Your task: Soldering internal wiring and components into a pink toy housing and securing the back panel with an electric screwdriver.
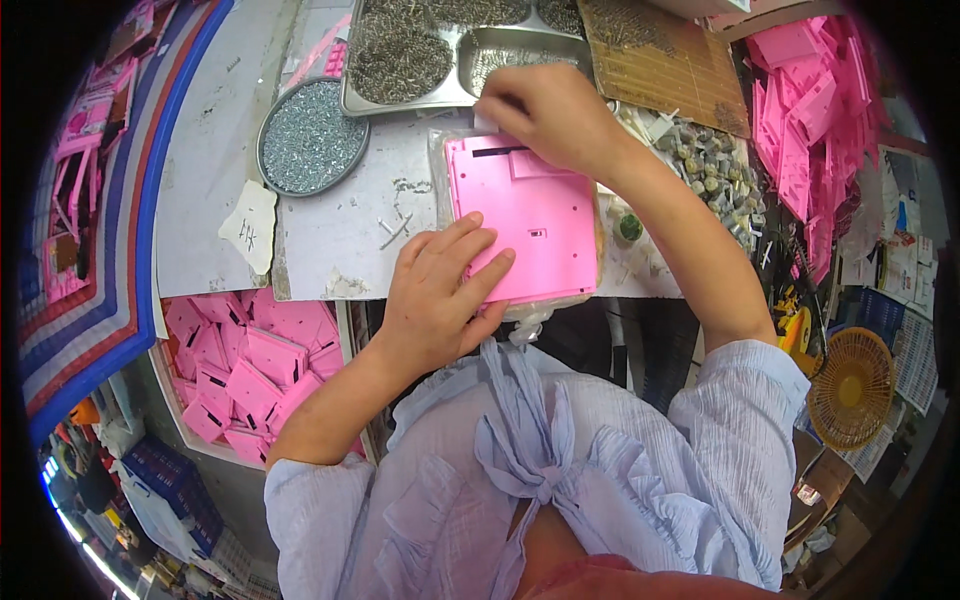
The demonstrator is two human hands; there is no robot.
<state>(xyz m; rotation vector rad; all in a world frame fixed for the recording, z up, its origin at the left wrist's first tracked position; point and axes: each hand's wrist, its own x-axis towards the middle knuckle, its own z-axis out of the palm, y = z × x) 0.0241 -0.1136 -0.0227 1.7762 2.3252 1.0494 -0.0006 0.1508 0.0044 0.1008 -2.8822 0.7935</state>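
A flat, square pink plastic panel [540, 225] lies in front of me on a pad wrapped in clear plastic [440, 165]. It has small holes, a dark slot near its far edge and a raised strip beside that slot. My left hand [440, 285] grips its near left corner, fingers resting on top and thumb along the near edge. Over the far edge, my right hand [545, 115] is closed in a pinch, close to the metal tray [465, 100]. Something whitish shows below those fingertips, but I cannot make out what they hold.
Small metal parts fill the tray's compartments and a round dish [313, 137]. Small capped parts [710, 170] lie to the right, near a pink pile [810, 100]. A bin of pink panels [255, 370] stands lower left. A yellow basket [853, 388] is at far right.
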